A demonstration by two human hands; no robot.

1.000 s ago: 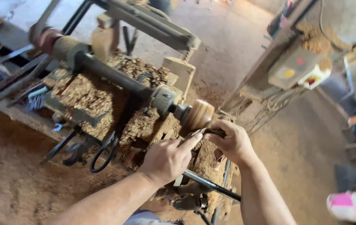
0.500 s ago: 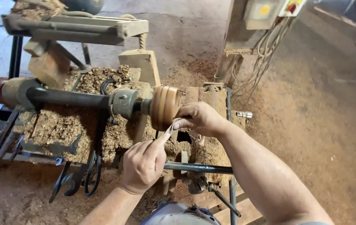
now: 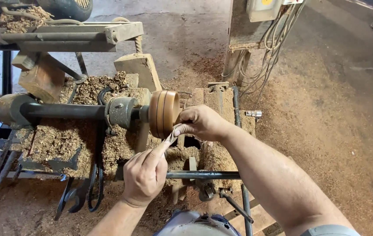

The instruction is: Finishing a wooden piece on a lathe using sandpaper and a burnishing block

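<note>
While both hands pinch a strip [image 3: 172, 134], fingers [image 3: 185, 130] touch the wooden disc [image 3: 163, 113].

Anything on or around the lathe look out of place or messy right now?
Yes: wood shavings lie heaped over the lathe bed and floor, burying parts beside the round wooden workpiece. Loose cables dangle from the post behind.
</note>
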